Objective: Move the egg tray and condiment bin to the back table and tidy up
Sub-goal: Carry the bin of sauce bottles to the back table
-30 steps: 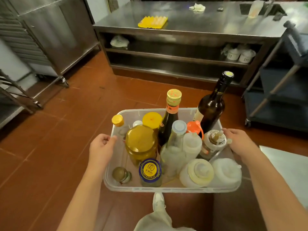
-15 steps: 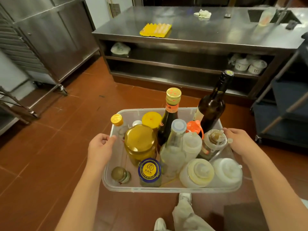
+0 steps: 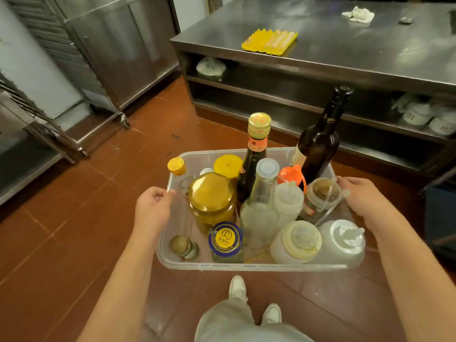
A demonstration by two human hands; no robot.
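Observation:
I carry a clear plastic condiment bin [image 3: 249,266] in the air over the red tile floor. It holds several bottles and jars, among them a tall dark bottle [image 3: 319,139] and a gold-lidded jar [image 3: 212,201]. My left hand [image 3: 153,208] grips the bin's left rim, and my right hand [image 3: 362,196] grips its right rim. The yellow egg tray [image 3: 270,41] lies on the steel back table [image 3: 345,50] ahead, near its left front corner.
A white crumpled cloth [image 3: 357,14] lies further back on the table. Bowls [image 3: 429,117] sit on its lower shelf at right. A steel cabinet on wheels [image 3: 111,45] and a rack [image 3: 29,114] stand at left. A dark cart [image 3: 441,213] is at far right.
I have walked closer to the back table with the bin; the table and egg tray loom larger. Both hands keep the same grip on the rims.

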